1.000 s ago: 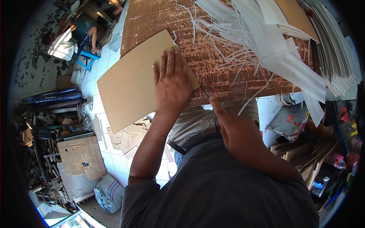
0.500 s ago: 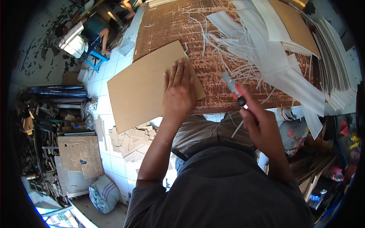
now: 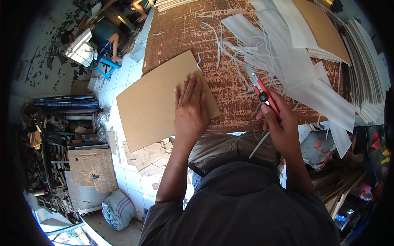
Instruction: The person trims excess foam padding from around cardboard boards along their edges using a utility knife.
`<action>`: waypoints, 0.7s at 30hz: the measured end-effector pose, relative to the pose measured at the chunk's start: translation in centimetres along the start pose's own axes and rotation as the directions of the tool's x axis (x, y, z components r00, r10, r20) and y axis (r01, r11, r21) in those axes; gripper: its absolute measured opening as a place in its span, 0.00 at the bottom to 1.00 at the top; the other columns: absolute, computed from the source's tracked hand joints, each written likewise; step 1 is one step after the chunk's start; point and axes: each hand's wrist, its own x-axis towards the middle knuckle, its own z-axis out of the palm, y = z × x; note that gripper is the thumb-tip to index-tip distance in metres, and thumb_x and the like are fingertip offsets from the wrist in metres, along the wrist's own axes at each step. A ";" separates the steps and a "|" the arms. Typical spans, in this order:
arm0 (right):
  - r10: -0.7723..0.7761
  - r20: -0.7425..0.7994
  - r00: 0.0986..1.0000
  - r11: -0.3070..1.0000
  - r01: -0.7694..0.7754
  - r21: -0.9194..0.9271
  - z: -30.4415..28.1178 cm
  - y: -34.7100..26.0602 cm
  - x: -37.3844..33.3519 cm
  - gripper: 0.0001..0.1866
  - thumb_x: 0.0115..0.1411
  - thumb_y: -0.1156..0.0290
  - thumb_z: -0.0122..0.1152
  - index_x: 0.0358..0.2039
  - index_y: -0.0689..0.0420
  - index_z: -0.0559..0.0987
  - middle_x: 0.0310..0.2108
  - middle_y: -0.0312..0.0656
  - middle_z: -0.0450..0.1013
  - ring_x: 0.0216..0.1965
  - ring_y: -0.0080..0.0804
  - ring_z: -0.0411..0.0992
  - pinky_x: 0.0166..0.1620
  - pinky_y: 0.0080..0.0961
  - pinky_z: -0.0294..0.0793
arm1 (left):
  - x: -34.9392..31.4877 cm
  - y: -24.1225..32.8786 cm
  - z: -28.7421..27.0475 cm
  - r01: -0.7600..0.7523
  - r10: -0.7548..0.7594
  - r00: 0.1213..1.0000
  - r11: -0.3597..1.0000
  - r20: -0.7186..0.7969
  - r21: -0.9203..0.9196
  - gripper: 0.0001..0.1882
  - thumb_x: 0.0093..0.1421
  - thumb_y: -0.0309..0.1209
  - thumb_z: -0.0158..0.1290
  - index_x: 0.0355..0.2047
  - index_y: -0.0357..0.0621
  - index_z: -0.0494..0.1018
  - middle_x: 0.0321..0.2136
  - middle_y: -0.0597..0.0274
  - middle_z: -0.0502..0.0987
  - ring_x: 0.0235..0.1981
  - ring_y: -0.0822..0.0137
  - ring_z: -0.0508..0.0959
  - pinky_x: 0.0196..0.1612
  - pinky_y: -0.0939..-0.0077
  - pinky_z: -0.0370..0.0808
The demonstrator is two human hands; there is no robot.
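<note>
My left hand (image 3: 191,110) lies flat, fingers stretched, on a tan sheet of board (image 3: 147,104) whose left part juts out past the table's edge. In my right hand (image 3: 280,119) is a red utility knife (image 3: 263,95) with a round black knob, its blade pointing up and away over the table. The knife is apart from the board, to its right. Just beyond its blade lies a tangle of thin white strips (image 3: 256,61). A white strip (image 3: 259,144) hangs by my lap.
The brown table (image 3: 176,28) has a scored, worn top. White foam sheets (image 3: 295,69) and stacked boards (image 3: 363,74) stand at the right. Cut board pieces (image 3: 150,158) lie on the tiled floor. At the far left a person sits on a blue stool (image 3: 107,65).
My right hand has turned slightly, and the knife has moved a little to the right, now showing clearly without blur. My left hand stays flat on the board.
</note>
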 end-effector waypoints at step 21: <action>0.007 0.059 0.998 0.991 -0.015 0.134 -0.3 -0.2 1.6 0.19 0.74 0.66 0.53 0.60 0.61 0.72 0.33 0.37 0.78 0.24 0.14 0.67 0.29 0.15 0.69 | -8.2 -21.2 -11.0 0.673 -0.708 0.705 0.679 -0.023 -0.294 0.27 0.75 0.46 0.45 0.27 0.34 0.73 0.18 0.69 0.68 0.21 0.74 0.60 0.24 0.70 0.59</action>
